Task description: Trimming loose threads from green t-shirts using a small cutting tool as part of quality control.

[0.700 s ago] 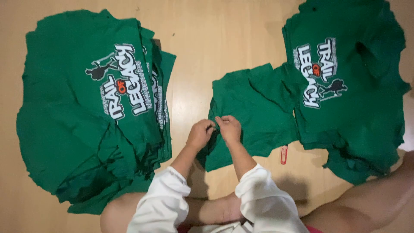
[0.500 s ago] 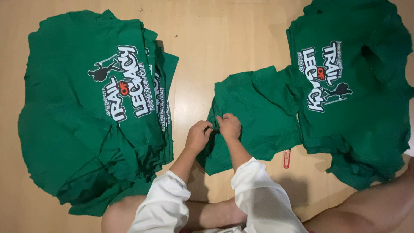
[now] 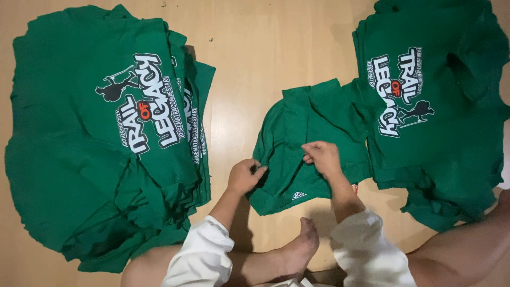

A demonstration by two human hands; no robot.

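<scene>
A folded green shirt (image 3: pixel 303 133) lies on the wooden floor in front of me. My left hand (image 3: pixel 244 176) pinches its left edge. My right hand (image 3: pixel 322 157) grips a fold of the cloth near the middle of the shirt. Both hands are closed on the fabric. A small white label (image 3: pixel 298 195) shows near the shirt's near corner.
A stack of several green printed shirts (image 3: pixel 101 138) lies to the left. Another pile of green printed shirts (image 3: pixel 435 101) lies to the right, touching the folded one. My bare foot (image 3: pixel 297 250) and knees are at the bottom edge. The wooden floor (image 3: pixel 249 48) runs between the piles.
My hands have spread apart along the shirt; the left hand moved to its left edge and the right hand shifted right. The view has tilted slightly.
</scene>
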